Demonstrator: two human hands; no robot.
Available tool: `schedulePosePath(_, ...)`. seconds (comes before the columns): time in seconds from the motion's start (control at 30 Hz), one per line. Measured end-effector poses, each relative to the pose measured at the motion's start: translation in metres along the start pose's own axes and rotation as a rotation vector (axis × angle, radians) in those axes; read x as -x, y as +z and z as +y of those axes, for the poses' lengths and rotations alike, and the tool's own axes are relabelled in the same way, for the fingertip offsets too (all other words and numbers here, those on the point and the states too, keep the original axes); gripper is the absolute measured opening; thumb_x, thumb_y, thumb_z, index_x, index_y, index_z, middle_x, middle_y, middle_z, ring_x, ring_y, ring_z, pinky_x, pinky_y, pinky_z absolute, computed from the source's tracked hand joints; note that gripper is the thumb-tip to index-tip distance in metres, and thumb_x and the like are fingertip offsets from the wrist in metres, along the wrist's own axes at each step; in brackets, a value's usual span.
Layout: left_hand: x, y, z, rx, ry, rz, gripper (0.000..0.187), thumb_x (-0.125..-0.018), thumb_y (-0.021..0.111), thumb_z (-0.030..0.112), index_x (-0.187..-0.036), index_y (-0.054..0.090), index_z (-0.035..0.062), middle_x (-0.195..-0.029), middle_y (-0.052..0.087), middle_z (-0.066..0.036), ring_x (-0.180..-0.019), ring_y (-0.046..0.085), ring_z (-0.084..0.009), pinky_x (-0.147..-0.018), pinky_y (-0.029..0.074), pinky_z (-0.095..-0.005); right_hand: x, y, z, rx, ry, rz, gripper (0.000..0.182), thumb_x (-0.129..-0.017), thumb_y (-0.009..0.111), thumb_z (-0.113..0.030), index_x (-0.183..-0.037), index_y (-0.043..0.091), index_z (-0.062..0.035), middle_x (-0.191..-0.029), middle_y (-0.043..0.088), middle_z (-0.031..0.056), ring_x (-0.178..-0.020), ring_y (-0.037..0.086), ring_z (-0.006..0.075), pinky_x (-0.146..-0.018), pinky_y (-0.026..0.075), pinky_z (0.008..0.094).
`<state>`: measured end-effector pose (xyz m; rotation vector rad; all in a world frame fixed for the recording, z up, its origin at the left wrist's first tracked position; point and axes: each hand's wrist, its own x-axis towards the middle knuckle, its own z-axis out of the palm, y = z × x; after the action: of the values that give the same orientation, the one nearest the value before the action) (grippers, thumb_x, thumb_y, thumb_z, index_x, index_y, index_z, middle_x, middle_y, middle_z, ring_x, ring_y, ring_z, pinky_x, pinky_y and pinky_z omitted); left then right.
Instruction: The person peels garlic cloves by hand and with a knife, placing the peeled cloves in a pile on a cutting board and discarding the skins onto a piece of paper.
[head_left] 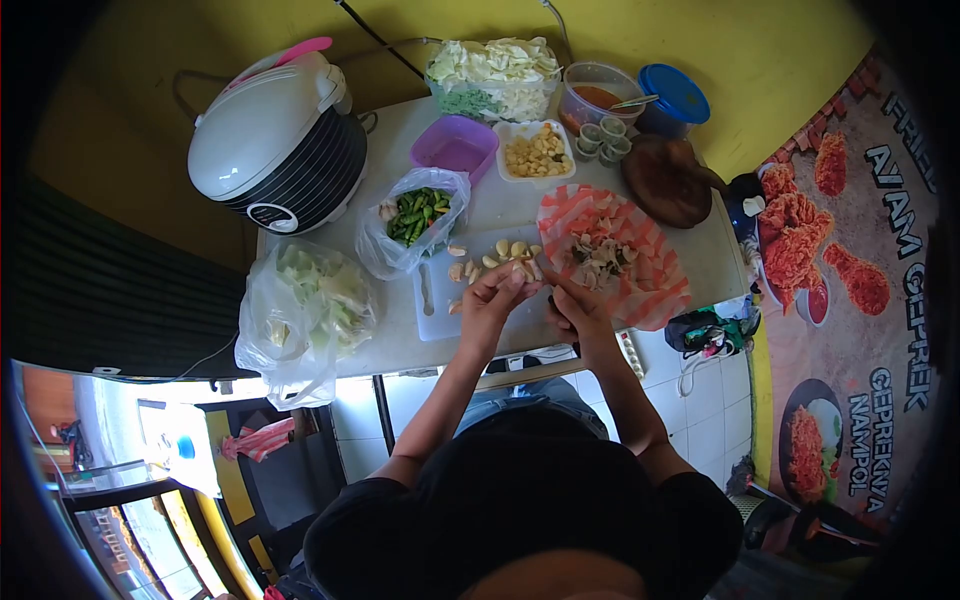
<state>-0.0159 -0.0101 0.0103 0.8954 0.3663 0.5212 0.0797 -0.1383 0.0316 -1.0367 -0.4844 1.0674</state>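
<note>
My left hand (497,298) pinches a garlic clove (526,270) above the pale cutting board (437,322). My right hand (583,316) is closed around a small knife, whose dark handle (576,348) shows below the fingers; its blade is mostly hidden near the clove. Several peeled garlic cloves (503,248) lie on the board just beyond my left hand. To the right, a red-and-white checked paper (665,290) holds a heap of garlic skins (603,257).
Left of the board are a bag of green chillies (420,215) and a bag of leafy vegetables (325,300). Behind stand a rice cooker (285,140), a purple tub (455,145), a tray of garlic (537,152), shredded cabbage (495,62), a sauce tub (598,95) and a stone mortar (668,185).
</note>
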Motion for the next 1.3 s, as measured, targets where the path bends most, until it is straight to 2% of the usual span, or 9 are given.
schedulePosePath(0.23, -0.006, 0.000, -0.010, 0.027, -0.027, -0.009, 0.032, -0.091, 0.053, 0.023, -0.115, 0.056, 0.0010, -0.100, 0.062, -0.003, -0.092, 0.059, -0.0107, -0.085, 0.046, -0.0253, 0.000, -0.010, -0.006, -0.246, 0.159, -0.054, 0.042, -0.094, 0.045, -0.032, -0.131, 0.039, -0.0144, -0.061, 0.031, -0.0048, -0.045, 0.027, 0.0038, -0.041, 0.023, 0.0177)
schedulePosePath(0.43, -0.013, 0.008, -0.008, 0.228, -0.085, 0.042, 0.036, -0.093, 0.051, 0.025, -0.122, 0.050, 0.0039, -0.097, 0.061, 0.000, -0.089, 0.057, -0.0068, -0.085, 0.044, -0.0238, 0.004, -0.027, -0.005, -0.280, 0.100, 0.024, 0.035, -0.094, 0.045, -0.031, -0.124, 0.044, -0.0134, -0.060, 0.031, -0.0055, -0.044, 0.027, 0.0037, -0.040, 0.023, 0.0180)
schedulePosePath(0.53, -0.014, 0.011, -0.002, 0.266, -0.138, 0.040, 0.039, -0.093, 0.050, 0.026, -0.125, 0.046, 0.0045, -0.101, 0.060, -0.001, -0.091, 0.057, -0.0070, -0.086, 0.044, -0.0233, 0.003, -0.034, -0.020, -0.117, -0.030, 0.194, 0.035, -0.094, 0.047, -0.030, -0.124, 0.044, -0.0115, -0.061, 0.035, -0.0043, -0.044, 0.028, 0.0032, -0.040, 0.023, 0.0176)
schedulePosePath(0.67, -0.016, 0.014, 0.000, 0.310, -0.227, 0.000, 0.043, -0.094, 0.049, 0.026, -0.129, 0.041, 0.0045, -0.107, 0.059, -0.003, -0.095, 0.057, -0.0075, -0.085, 0.044, -0.0225, -0.023, -0.089, -0.010, 0.541, -0.428, 0.507, 0.033, -0.092, 0.051, -0.023, -0.118, 0.049, -0.0030, -0.084, 0.057, 0.0024, -0.067, 0.052, 0.0085, -0.059, 0.043, 0.0212)
schedulePosePath(0.77, -0.017, 0.015, 0.002, 0.427, -0.277, -0.080, 0.044, -0.094, 0.046, 0.026, -0.131, 0.038, 0.0037, -0.111, 0.057, -0.005, -0.095, 0.056, -0.0077, -0.087, 0.045, -0.0231, -0.024, -0.096, -0.014, 0.748, -0.322, 0.676, 0.030, -0.091, 0.053, -0.019, -0.114, 0.046, -0.0007, -0.094, 0.060, 0.0077, -0.077, 0.058, 0.0127, -0.070, 0.045, 0.0243)
schedulePosePath(0.87, -0.018, 0.017, 0.005, 0.453, -0.296, -0.147, 0.044, -0.095, 0.044, 0.025, -0.132, 0.036, 0.0027, -0.117, 0.054, -0.007, -0.100, 0.055, -0.0084, -0.090, 0.044, -0.0247, -0.015, -0.069, -0.032, 0.645, -0.314, 0.537, 0.033, -0.090, 0.054, -0.012, -0.118, 0.040, -0.0033, -0.088, 0.060, 0.0083, -0.073, 0.054, 0.0064, -0.063, 0.041, 0.0182)
schedulePosePath(0.97, -0.014, 0.026, 0.013, 0.316, -0.258, -0.103, 0.044, -0.096, 0.042, 0.025, -0.133, 0.034, 0.0021, -0.124, 0.050, -0.009, -0.108, 0.053, -0.0123, -0.094, 0.043, -0.0259, -0.012, -0.053, -0.027, 0.533, -0.491, 0.364, 0.033, -0.089, 0.054, -0.011, -0.119, 0.042, -0.0035, -0.088, 0.060, 0.0074, -0.073, 0.053, 0.0064, -0.065, 0.041, 0.0188)
schedulePosePath(1.17, -0.010, 0.024, 0.011, 0.257, -0.130, -0.127, 0.044, -0.094, 0.045, 0.027, -0.131, 0.035, 0.0044, -0.131, 0.044, -0.013, -0.119, 0.046, -0.0216, -0.101, 0.036, -0.0355, 0.004, -0.020, -0.022, 0.516, -0.394, 0.185, 0.032, -0.087, 0.056, -0.011, -0.118, 0.051, -0.0044, -0.070, 0.046, -0.0022, -0.060, 0.037, 0.0033, -0.055, 0.030, 0.0197)
schedulePosePath(1.3, -0.007, 0.023, 0.008, 0.202, -0.020, -0.153, 0.040, -0.094, 0.046, 0.029, -0.126, 0.041, 0.0073, -0.132, 0.043, -0.015, -0.124, 0.041, -0.0248, -0.107, 0.026, -0.0412, 0.003, -0.009, -0.020, 0.575, -0.361, 0.074, 0.034, -0.090, 0.051, -0.010, -0.123, 0.047, -0.0018, -0.071, 0.049, -0.0007, -0.060, 0.042, 0.0042, -0.055, 0.033, 0.0184)
